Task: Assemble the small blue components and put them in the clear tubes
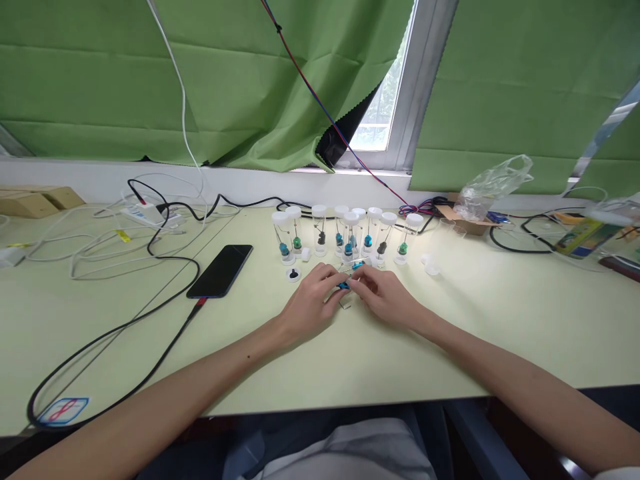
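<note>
My left hand [316, 295] and my right hand [386, 293] meet over the table, their fingers closed in a pinch on a small blue piece [343, 285]. Fingertips cover much of it, so its exact kind is hidden. A thin metal bit [345, 305] shows just below the fingers. Right behind the hands lies another small blue piece [359, 265]. Several clear tubes with white caps [403, 247] stand upright beyond, holding little blue, green or black figures on thin stems. A white cap with a black piece in it [293, 274] lies left of my hands.
A black phone [220, 271] with a plugged-in cable lies on the left of the table [280, 380]. Tangled white cables and a power strip [145, 212] are farther back. White caps [431, 265], a cardboard box [465, 223] with a plastic bag, and a bottle [593, 230] stand right.
</note>
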`<state>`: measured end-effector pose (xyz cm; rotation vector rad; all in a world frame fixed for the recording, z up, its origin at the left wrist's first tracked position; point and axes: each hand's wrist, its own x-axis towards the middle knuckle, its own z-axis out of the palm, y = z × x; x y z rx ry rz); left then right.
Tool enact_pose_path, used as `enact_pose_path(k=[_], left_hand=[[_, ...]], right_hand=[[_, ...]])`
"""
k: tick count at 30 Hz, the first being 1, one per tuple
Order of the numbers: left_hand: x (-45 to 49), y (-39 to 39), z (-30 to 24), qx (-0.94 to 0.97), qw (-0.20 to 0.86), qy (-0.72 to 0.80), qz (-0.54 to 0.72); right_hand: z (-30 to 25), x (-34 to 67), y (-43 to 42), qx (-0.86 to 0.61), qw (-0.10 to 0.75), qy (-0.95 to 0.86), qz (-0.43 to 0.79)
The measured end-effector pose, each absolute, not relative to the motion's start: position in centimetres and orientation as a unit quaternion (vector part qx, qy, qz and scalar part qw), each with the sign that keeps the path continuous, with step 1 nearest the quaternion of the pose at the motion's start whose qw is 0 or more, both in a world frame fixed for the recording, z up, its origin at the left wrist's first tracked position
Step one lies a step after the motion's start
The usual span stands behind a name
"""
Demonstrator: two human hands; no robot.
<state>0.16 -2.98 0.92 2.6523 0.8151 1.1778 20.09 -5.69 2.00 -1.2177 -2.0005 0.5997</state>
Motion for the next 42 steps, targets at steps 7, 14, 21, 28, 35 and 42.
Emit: enact_pose_path(k=[7,14,21,28,35,42], left_hand=[[0.05,-2.81,0.75,0.874,0.06,0.272,0.397],[0.11,-2.82,0.87,0.88,0.063,0.262,0.391],[0.02,-2.77,0.77,0.879,0.066,0.267,0.389],[0.11,-2.89,0.89,0.881,0.068,0.261,0.388],[0.16,-2.93,0.93,0.883,0.065,0.251,0.392],[0.08,-2.83,0.91,0.881,0.065,0.26,0.391]], right_hand=[[1.99,20.16,-5.71,-0.444,0.363,-0.784,0.239],[1.99,20.08,-5.61,-0.472,0.335,-0.785,0.222],[1.88,20.17,-5.86,-0.439,0.363,-0.779,0.263],[1.77,20.23,-5.61,-0.442,0.359,-0.784,0.246],[1.8,20.2,-5.41,-0.46,0.339,-0.796,0.203],[1.71,20.18,-5.72,-0.452,0.355,-0.78,0.25]])
